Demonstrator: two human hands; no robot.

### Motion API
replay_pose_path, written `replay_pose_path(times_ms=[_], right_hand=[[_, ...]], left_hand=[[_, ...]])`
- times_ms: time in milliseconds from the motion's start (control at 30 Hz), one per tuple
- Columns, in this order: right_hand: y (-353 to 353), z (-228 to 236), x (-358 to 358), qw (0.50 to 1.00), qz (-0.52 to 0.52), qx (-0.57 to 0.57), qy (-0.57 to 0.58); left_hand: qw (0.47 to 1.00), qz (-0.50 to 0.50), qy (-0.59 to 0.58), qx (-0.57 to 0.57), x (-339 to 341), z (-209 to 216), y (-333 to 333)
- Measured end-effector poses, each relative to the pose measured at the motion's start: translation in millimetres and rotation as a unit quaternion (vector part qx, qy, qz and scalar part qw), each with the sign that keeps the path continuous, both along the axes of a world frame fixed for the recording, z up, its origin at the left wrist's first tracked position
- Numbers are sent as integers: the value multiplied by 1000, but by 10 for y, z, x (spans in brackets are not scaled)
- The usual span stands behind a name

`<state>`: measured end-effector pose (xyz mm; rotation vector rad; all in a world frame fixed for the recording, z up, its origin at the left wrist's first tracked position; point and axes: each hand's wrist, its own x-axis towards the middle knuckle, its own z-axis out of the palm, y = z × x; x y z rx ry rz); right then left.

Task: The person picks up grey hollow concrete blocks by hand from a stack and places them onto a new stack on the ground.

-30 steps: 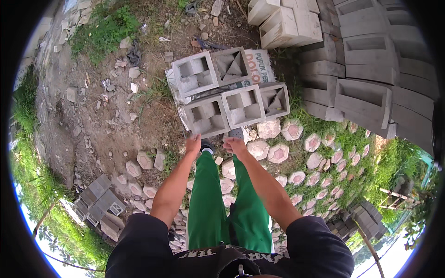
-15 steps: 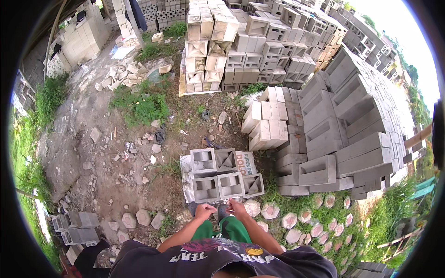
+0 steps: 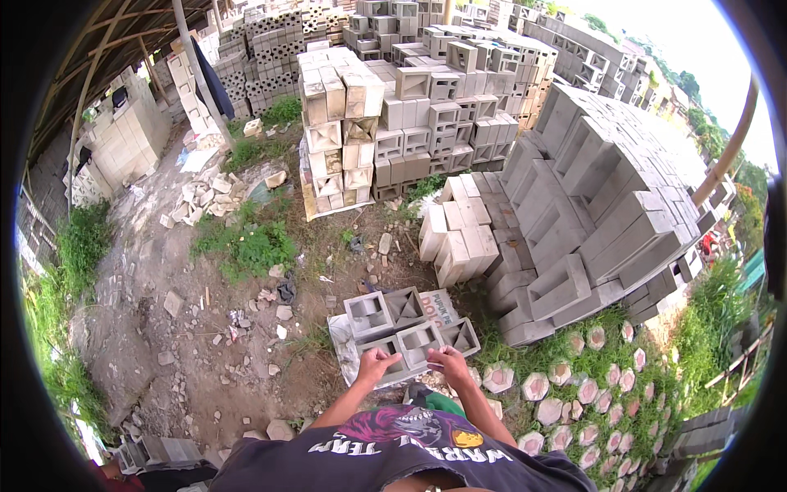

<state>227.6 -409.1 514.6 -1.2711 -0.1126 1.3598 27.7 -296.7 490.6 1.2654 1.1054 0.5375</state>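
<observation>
Grey blocks (image 3: 405, 308), red-lettered white sack (image 3: 447, 308), green trousers (image 3: 445, 402), dark shirt (image 3: 395, 461) patterned in purple, white and yellow

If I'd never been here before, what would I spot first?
Probably the big stack of grey blocks on the right side. Next, your eye might fall on the left hand and right hand, low in the middle, in front of five hollow blocks set close together. Then maybe the six-sided stones scattered at lower right.
</observation>
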Motion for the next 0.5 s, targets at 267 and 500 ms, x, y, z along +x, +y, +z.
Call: replay_pose_path(times_ms=[267, 500], right_hand=[[-337, -51, -462, 995, -90, -30, -37], [-1032, -138, -706, 981, -177, -63, -55]], left_hand=[[979, -6, -131, -156, -19, 206, 205], [968, -84, -127, -200, 232, 71, -5]])
